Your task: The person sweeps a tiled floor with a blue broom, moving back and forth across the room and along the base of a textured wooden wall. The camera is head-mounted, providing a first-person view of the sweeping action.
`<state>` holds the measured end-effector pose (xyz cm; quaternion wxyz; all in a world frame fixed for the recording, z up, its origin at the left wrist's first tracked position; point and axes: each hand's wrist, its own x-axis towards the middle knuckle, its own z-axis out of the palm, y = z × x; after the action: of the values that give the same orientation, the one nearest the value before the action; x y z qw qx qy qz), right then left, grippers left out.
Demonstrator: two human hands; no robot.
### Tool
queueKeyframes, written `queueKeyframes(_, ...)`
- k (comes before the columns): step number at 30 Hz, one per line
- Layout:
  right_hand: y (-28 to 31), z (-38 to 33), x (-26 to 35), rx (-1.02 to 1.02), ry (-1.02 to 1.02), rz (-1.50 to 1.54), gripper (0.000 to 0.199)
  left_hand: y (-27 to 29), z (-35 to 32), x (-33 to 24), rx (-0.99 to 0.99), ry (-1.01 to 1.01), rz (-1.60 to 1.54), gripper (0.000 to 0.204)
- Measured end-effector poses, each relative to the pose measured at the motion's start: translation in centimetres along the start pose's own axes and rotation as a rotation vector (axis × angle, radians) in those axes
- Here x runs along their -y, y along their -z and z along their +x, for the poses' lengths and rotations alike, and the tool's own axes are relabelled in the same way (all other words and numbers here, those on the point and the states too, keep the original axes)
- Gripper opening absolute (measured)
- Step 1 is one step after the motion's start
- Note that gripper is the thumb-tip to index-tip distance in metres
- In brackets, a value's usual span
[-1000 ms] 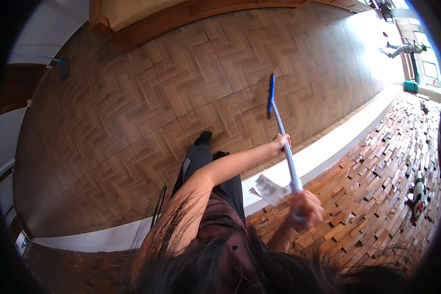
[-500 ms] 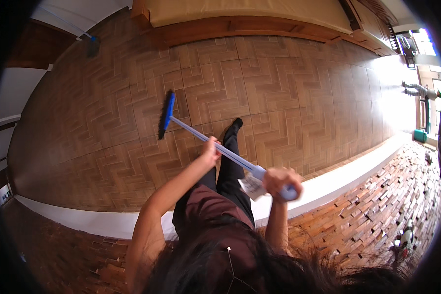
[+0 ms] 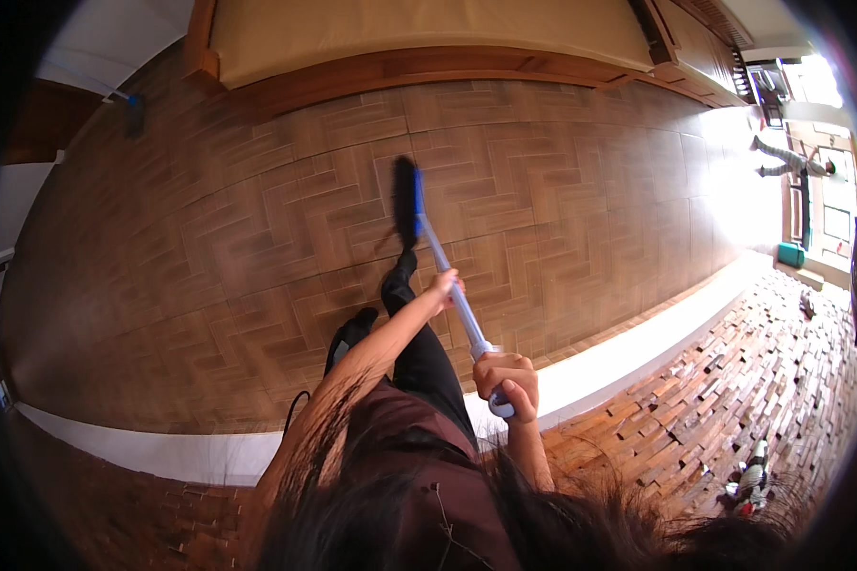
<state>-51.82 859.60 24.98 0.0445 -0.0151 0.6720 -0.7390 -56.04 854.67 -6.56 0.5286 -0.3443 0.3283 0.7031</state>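
Observation:
I hold a broom with a blue head (image 3: 408, 202) and a pale blue handle (image 3: 445, 271). My left hand (image 3: 443, 286) grips the handle partway down its length. My right hand (image 3: 507, 377) is closed around the handle's upper end, close to my chest. The broom head rests on the brown herringbone wood floor (image 3: 257, 238), just ahead of my feet in dark shoes (image 3: 405, 265). My dark hair fills the lower edge and hides my body below the arms.
A wooden bed frame with a tan mattress (image 3: 428, 38) runs along the far side. A white ledge (image 3: 638, 352) borders a textured brick-like wall surface (image 3: 733, 409) at right. A bright doorway (image 3: 809, 152) lies at far right. A small dark object (image 3: 135, 112) sits at upper left.
The broom head has swung from the left side of the floor back toward the middle, in front of my feet. The view has turned toward the bed frame.

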Motion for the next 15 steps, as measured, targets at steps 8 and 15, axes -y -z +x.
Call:
queueKeyframes(8,6.8,3.8,0.0,-0.104,-0.026,-0.359,0.036,-12.7,8.5,-2.4,0.101,0.065,0.166,0.017)
queueKeyframes(15,12.4,5.2,8.5,0.164,0.350,0.185,0.038,-15.5,-5.9,-7.8,-0.033,-0.107,0.076,0.022)
